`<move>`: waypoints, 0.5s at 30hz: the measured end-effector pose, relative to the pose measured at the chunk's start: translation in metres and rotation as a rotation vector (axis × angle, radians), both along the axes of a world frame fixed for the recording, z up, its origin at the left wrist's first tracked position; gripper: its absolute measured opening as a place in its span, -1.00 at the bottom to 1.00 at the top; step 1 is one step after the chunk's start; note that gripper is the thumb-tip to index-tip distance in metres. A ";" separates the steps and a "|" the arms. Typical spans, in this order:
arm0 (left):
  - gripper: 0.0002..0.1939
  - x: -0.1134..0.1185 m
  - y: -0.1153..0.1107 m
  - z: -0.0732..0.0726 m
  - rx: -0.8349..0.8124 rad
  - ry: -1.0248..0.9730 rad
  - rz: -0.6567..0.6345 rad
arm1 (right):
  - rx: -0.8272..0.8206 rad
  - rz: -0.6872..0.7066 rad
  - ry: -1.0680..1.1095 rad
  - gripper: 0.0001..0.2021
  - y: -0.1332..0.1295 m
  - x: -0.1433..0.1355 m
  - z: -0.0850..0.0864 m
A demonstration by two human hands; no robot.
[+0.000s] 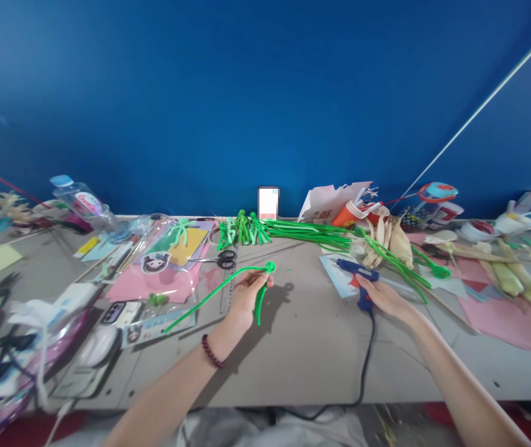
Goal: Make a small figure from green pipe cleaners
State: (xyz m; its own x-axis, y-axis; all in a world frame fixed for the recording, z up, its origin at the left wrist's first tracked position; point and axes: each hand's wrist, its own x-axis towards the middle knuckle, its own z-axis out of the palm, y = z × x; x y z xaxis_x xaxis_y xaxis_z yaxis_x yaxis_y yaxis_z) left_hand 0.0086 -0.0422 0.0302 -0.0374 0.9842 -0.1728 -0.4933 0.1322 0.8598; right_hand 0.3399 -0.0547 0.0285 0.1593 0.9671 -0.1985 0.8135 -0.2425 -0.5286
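Your left grip pinches green stems, your right grip a glue gun: likely gluing, next needing steady aim

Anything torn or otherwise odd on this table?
Yes: the white-and-pink paper sheet beside the tilted orange paper cups has a jagged upper edge, as if torn. The small white rectangle before the blue wall looks oddly pixelated.

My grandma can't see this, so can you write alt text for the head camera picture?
A person's left hand holds a bright green pipe cleaner with a coiled tip, and the right hand holds a blue glue gun, over a cluttered grey table. Farther back lie a green pipe-cleaner bundle and black-handled scissors, before a blue wall.
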 end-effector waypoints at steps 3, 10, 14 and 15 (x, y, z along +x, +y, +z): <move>-0.78 0.000 0.000 -0.001 -0.002 -0.002 0.001 | -0.059 0.088 -0.089 -0.45 0.003 -0.005 0.006; -0.79 0.000 0.000 -0.001 -0.016 -0.009 -0.003 | -0.095 0.145 -0.260 -0.38 0.005 -0.013 0.006; -0.78 0.001 0.000 -0.002 -0.027 0.005 0.000 | -0.101 0.111 -0.366 -0.37 0.001 -0.020 0.008; -0.78 0.001 0.000 -0.002 -0.026 0.008 -0.002 | -0.100 0.095 -0.396 -0.37 0.000 -0.021 0.008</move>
